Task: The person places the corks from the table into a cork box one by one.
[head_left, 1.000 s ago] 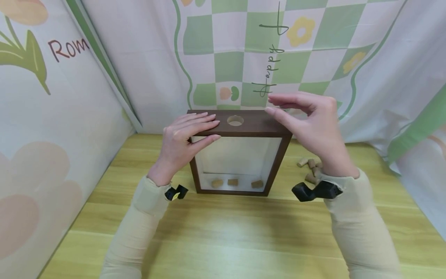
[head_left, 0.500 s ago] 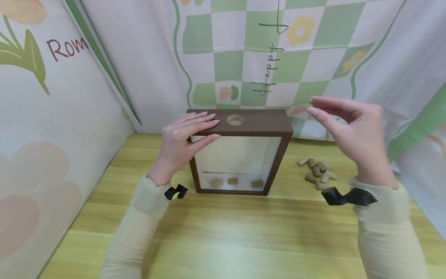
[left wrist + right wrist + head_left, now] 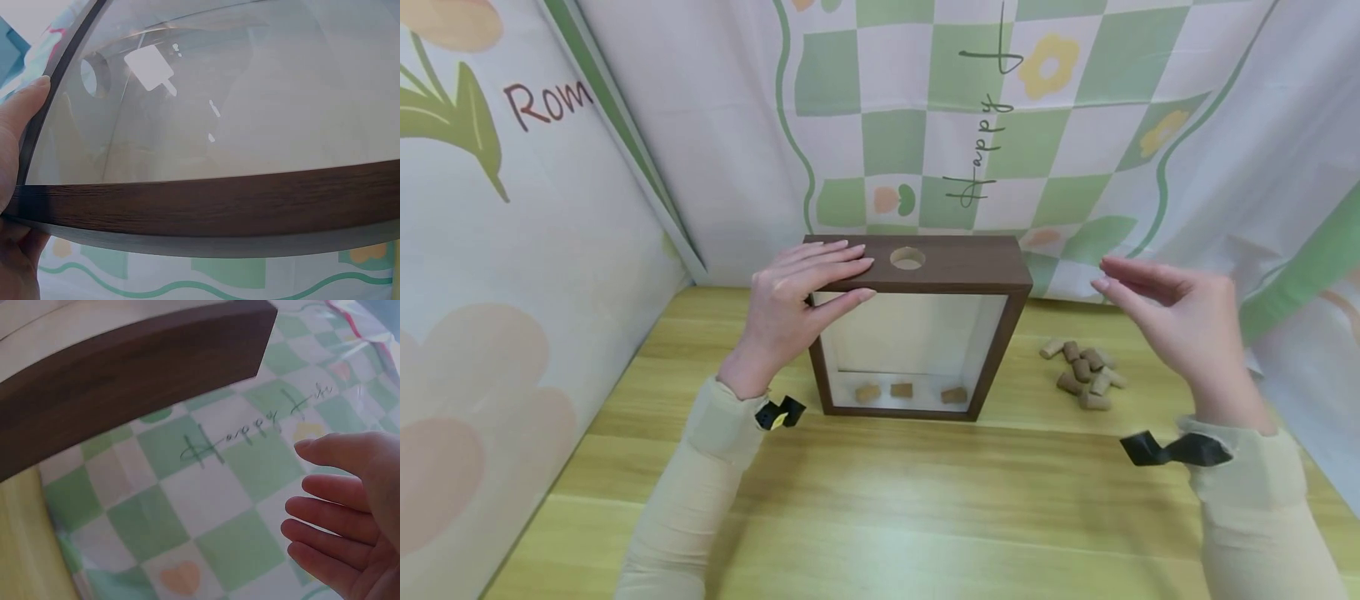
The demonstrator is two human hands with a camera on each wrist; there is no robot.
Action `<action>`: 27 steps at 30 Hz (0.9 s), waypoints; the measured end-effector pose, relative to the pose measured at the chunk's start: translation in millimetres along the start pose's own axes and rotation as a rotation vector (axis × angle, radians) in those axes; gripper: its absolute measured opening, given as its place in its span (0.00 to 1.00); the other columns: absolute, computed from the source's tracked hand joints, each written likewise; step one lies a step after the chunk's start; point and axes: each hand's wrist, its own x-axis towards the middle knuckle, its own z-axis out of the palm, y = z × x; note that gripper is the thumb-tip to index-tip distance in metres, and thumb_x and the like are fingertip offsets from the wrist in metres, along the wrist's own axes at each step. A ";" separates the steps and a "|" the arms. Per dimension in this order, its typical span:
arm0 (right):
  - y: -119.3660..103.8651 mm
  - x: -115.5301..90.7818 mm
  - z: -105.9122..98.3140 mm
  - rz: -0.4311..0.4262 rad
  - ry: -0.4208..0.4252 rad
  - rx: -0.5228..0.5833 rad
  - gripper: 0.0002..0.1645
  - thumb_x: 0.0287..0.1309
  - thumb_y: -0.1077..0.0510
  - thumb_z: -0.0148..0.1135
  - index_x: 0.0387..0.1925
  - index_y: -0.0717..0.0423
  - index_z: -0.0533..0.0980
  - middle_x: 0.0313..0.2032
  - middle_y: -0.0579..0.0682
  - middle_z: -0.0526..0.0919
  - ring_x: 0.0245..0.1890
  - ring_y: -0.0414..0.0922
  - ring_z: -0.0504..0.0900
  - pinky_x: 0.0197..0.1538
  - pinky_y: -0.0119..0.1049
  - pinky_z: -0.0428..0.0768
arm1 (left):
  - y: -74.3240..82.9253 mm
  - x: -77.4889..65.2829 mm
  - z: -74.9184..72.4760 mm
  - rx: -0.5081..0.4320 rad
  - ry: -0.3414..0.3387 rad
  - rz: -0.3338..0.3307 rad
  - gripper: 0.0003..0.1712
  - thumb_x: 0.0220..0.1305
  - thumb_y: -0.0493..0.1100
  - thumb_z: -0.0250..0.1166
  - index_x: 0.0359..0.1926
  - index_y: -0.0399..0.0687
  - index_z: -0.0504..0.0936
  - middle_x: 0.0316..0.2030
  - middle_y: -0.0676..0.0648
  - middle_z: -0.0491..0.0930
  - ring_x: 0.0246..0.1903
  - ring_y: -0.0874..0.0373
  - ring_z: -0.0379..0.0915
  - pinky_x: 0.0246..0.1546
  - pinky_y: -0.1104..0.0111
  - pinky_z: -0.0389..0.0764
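Note:
A dark brown wooden frame box (image 3: 957,265) with a clear front stands upright on the table, with a round hole (image 3: 907,258) in its top. Three short corks (image 3: 901,390) lie inside on its floor. My left hand (image 3: 790,304) rests over the top left corner, fingers laid across the top and thumb along the front. In the left wrist view, its thumb (image 3: 28,103) touches the frame's edge. To the right of the box, my right hand (image 3: 1183,321) hovers with nothing between thumb and fingers. Several loose corks (image 3: 1081,369) lie in a pile below and left of it.
The wooden table (image 3: 880,508) stretches in front of the box. Behind it hangs a green-and-white checked cloth (image 3: 891,142). A white printed cloth (image 3: 572,242) borders the left side.
My right hand has moved right from above the box's right end, then lower, beside the loose corks. The left hand and the box have stayed in place.

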 end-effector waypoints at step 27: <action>146.8 -56.5 0.4 0.163 -0.247 -0.194 0.32 0.63 0.41 0.71 0.59 0.58 0.81 0.55 0.62 0.82 0.38 0.22 0.78 0.39 0.18 0.74 | -0.4 -0.8 2.7 -0.040 0.036 -0.012 0.22 0.53 0.42 0.81 0.50 0.43 0.90 0.50 0.47 0.86 0.55 0.53 0.81 0.63 0.60 0.74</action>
